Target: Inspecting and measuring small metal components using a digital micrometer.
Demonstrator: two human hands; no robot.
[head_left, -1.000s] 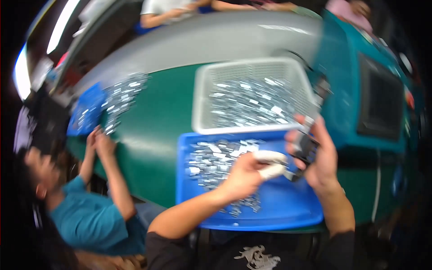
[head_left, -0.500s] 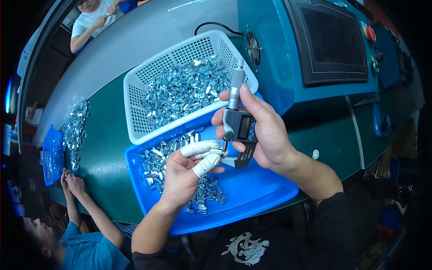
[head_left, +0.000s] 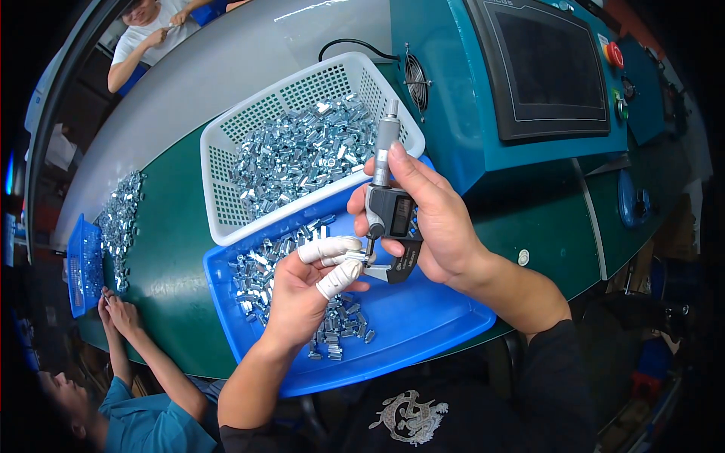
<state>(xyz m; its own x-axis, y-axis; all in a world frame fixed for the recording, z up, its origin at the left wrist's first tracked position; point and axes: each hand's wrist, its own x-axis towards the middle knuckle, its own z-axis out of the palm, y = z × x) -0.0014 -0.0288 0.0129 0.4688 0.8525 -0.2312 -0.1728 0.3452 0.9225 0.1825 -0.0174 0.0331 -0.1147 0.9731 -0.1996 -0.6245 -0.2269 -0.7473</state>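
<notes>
A digital micrometer, grey and black with a small display, is gripped upright in my right hand. My thumb rests on its barrel and my fingers wrap round behind its frame. My left hand, with white covers on the thumb and fingers, pinches a small shiny metal hex piece. That piece sits at the micrometer's jaw; whether both faces touch it I cannot tell. Below both hands is a blue tray, where many like metal pieces lie heaped on the left side.
Behind the tray stands a white perforated basket full of metal pieces. A teal machine with a screen is at the right. At the left, a co-worker's hands are beside a blue basket and a loose pile. Another person is across the table.
The whole view has shifted slightly, so things appear a little further left. Both hands keep the same hold on the micrometer and the metal piece.
</notes>
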